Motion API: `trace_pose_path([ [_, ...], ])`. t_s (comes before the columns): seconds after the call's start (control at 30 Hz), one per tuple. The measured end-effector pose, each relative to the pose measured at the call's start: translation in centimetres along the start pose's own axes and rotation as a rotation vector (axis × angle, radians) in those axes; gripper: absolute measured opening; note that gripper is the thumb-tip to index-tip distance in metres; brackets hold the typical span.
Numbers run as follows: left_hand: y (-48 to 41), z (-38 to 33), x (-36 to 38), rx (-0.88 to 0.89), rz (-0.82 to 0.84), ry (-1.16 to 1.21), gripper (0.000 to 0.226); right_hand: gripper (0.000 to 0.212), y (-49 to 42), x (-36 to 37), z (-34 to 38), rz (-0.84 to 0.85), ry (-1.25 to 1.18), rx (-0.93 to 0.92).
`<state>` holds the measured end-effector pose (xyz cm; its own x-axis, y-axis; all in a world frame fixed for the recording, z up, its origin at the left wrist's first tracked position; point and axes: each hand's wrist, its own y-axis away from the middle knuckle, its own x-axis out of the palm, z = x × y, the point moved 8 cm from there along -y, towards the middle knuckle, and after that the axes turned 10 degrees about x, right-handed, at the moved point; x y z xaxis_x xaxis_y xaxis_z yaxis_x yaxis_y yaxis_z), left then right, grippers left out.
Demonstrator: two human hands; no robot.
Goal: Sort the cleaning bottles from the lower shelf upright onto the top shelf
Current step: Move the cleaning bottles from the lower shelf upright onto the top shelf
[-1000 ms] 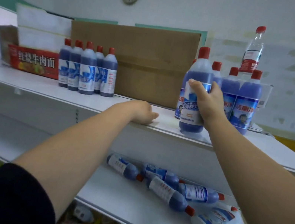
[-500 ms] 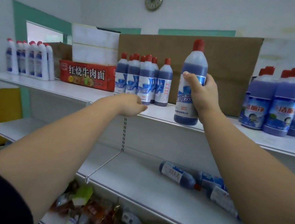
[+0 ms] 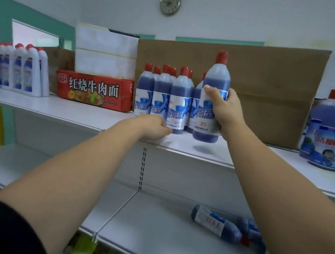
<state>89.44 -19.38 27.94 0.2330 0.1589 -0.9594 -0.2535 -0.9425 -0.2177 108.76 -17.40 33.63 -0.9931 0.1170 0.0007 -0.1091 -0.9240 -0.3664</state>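
Right now the right hand (image 3: 226, 112) is wrapped around a red-capped bottle of blue cleaning liquid (image 3: 211, 103), upright, base just above the white top shelf (image 3: 76, 112), a shadow under it. Sits just right of the cluster of matching upright blue bottles (image 3: 162, 97). Left hand (image 3: 155, 128) rests on the shelf's front edge, fingers curled, holding nothing, beside that cluster. Two blue bottles lying on their sides (image 3: 218, 225) on the white lower shelf (image 3: 155, 231).
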Motion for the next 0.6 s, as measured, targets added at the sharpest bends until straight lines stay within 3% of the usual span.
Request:
trace_pose_path([
  [0.27,-4.4,4.0,0.8,0.036,-0.026,0.053,0.049,0.043,-5.1,2.3,-3.7,0.039,-0.007,0.144],
  [0.6,-7.1,6.8,2.1,0.129,-0.106,0.069,0.034,0.056,-5.7,3.3,-5.8,-0.090,-0.141,0.183],
])
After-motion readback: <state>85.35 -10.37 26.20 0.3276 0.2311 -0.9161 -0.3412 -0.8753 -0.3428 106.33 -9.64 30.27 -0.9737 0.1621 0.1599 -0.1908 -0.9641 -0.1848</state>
